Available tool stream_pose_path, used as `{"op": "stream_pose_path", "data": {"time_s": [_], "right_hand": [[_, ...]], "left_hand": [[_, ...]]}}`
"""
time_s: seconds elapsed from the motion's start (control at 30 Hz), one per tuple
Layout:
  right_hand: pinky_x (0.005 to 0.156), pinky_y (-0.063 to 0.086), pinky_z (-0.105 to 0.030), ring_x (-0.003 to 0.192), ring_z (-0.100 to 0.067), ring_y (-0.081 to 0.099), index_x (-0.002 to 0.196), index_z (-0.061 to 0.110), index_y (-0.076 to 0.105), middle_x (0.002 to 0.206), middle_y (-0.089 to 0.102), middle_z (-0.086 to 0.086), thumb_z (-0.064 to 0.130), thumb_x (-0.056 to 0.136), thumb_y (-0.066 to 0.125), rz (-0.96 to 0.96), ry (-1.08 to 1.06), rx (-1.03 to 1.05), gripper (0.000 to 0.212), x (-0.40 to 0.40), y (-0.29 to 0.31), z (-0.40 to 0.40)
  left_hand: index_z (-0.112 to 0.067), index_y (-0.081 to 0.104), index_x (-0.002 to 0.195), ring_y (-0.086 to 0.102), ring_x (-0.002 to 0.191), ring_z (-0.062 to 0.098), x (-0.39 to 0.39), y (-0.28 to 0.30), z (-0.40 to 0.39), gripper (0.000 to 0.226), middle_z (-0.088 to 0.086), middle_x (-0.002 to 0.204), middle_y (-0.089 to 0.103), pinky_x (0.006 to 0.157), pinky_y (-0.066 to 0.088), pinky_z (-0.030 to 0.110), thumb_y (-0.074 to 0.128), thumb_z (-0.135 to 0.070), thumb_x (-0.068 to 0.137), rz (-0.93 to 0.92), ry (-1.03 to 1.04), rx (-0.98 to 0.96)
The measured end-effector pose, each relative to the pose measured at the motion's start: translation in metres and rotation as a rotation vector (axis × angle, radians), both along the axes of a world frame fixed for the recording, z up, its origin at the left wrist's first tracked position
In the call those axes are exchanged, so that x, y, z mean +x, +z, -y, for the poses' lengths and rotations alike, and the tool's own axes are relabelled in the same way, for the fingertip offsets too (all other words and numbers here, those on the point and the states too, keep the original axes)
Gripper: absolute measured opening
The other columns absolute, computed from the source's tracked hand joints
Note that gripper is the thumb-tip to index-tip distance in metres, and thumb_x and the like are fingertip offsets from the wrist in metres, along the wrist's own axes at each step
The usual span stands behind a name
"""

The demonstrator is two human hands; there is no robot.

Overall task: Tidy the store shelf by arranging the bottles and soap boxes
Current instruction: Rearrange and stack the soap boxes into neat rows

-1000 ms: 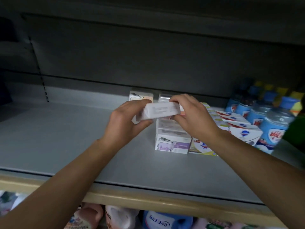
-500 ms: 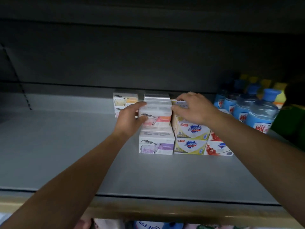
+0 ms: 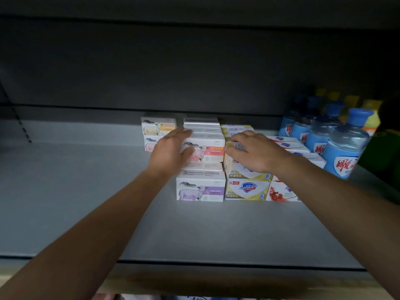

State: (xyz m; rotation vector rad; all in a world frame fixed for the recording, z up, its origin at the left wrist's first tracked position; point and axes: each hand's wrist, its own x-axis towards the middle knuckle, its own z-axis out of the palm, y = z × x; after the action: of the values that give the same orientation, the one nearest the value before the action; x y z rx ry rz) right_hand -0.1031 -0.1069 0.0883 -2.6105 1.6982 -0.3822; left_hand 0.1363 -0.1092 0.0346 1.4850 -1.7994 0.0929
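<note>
Squaring the orange box (image 3: 204, 149) on its stack is the step in hand, as I judge it. That box sits at about 12 o'clock on the shelf (image 3: 86, 191), on top of the purple box (image 3: 200, 189). The left hand (image 3: 171, 151) lies against its left end with fingers straight and the thumb across the front face, pressing rather than gripping. The right hand (image 3: 255, 152) rests at 1 o'clock on the yellow stack (image 3: 246, 182), fingers bent down over the top box near the orange box's right end; whether it pinches a box or only steadies it I cannot tell.

To do this well, push with a flat palm until the orange box's front face lines up with the purple box below, and keep the right hand as a stop so the yellow stack does not slide. Press lightly; a tall stack of light cartons could well topple backward.

More white boxes run behind the orange one, and a pair (image 3: 158, 133) stands at 11 o'clock near the back wall. Red boxes (image 3: 281, 191) sit at 2 o'clock, partly behind the right arm. The blue bottles (image 3: 344, 148) crowd 3 o'clock; those at the rear, with yellow caps, fade into the dark and cannot be counted. Goods on the lower shelf are cut off at the bottom edge.
</note>
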Motion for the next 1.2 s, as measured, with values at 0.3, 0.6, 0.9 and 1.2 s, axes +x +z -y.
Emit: {"op": "stream_pose_path", "data": {"time_s": [0.3, 0.6, 0.9, 1.2], "right_hand": [[0.093, 0.042, -0.031, 0.118, -0.022, 0.051, 0.129, 0.021, 0.056, 0.125, 0.055, -0.003, 0.048, 0.09, 0.06, 0.146, 0.143, -0.15, 0.047, 0.07, 0.027, 0.015], [0.094, 0.047, -0.033, 0.116, -0.026, 0.054, 0.132, 0.017, 0.053, 0.133, 0.054, -0.007, 0.043, 0.085, 0.068, 0.018, 0.196, -0.084, 0.056, 0.188, 0.028, 0.078], [0.081, 0.052, -0.031, 0.103, -0.031, 0.064, 0.113, 0.008, 0.064, 0.117, 0.064, -0.013, 0.03, 0.076, 0.078, -0.264, -0.008, -0.138, 0.046, 0.244, 0.014, 0.141], [0.088, 0.051, -0.032, 0.11, -0.029, 0.06, 0.118, 0.021, 0.061, 0.122, 0.062, -0.007, 0.03, 0.08, 0.075, -0.244, 0.152, -0.185, 0.041, 0.233, 0.04, 0.096]], "left_hand": [[-0.025, 0.064, 0.121, 0.067, 0.092, 0.011, 0.067, -0.016, -0.026, 0.033, -0.006, 0.114, 0.069, 0.087, 0.048, 0.022, 0.065, -0.033, 0.089, -0.362, 0.102, 0.137], [-0.025, 0.064, 0.109, 0.068, 0.085, 0.016, 0.13, -0.05, -0.024, 0.019, 0.001, 0.096, 0.07, 0.082, 0.054, 0.029, 0.064, -0.029, 0.091, -0.778, 0.156, 0.19], [-0.023, 0.062, 0.118, 0.065, 0.089, 0.011, 0.126, -0.058, -0.013, 0.031, -0.006, 0.1, 0.07, 0.081, 0.046, 0.021, 0.064, -0.034, 0.088, -0.707, 0.192, 0.201], [-0.025, 0.053, 0.13, 0.066, 0.087, 0.009, 0.124, -0.049, -0.016, 0.047, -0.005, 0.115, 0.065, 0.09, 0.053, 0.036, 0.066, -0.038, 0.087, -0.785, 0.205, 0.067]]}}
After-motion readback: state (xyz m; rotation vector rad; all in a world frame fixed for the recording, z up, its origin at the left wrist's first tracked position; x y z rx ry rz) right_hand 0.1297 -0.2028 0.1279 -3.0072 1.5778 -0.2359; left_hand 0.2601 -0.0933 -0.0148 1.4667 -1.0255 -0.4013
